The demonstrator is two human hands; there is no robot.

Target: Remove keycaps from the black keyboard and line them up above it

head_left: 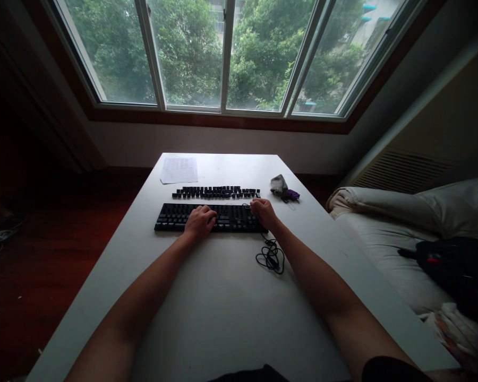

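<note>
A black keyboard (171,216) lies across the white table. My left hand (200,220) rests on the middle of it, fingers spread over the keys. Over the keyboard's right end, my right hand (264,213) is closed with fingertips pinched together. What they hold, if anything, is too small to make out; a thin dark loop (246,205) shows just left of them. Behind the keyboard stand rows of loose black keycaps (215,192). The keyboard's coiled black cable (271,256) lies below my right wrist.
A printed sheet of paper (179,170) lies at the table's back left. A grey cloth item (279,184) and a purple one (292,195) are at the back right. A bed (376,254) with a black bag (458,270) borders the right side. Beyond the white table (207,307) is a window.
</note>
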